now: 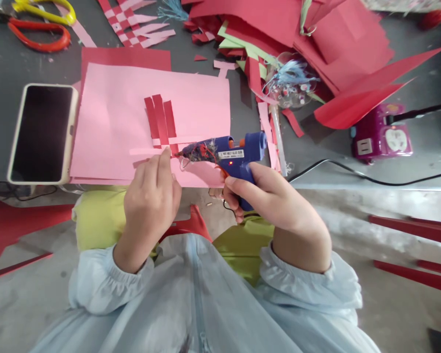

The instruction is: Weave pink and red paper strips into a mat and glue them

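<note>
**Glue gun (235, 154) is pointing at paper strips**

The right hand (268, 196) is holding the glue gun by its handle, its grip closed fully around it, above the near edge of the surface (7, 68). The nozzle is pointing left, just beside the left hand (152, 193). This hand is pinching a pink strip (143, 151) in a narrow grip. The strip is crossing the red strips (160, 122) on the pink paper (125, 108). A phone (42, 132) is lying left of the paper.
</note>
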